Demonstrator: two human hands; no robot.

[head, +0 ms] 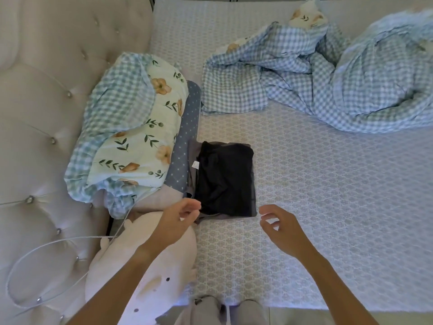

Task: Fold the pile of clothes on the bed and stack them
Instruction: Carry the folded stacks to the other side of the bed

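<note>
A folded black garment [226, 179] lies flat on the bed, on top of a grey folded piece [192, 156] whose edge shows at its left. My left hand [180, 216] hovers at the black garment's near left corner, fingers loosely curled, holding nothing. My right hand [276, 221] hovers just beyond its near right corner, fingers relaxed and empty. Neither hand touches the cloth. A rumpled blue checked heap [328, 73] lies at the far right of the bed.
The bed has a patterned light-blue cover [316, 207]. A floral and checked pillow [131, 127] leans on the tufted headboard [46, 113] at left. A pale plush toy [150, 266] and a white cable [46, 245] lie near left.
</note>
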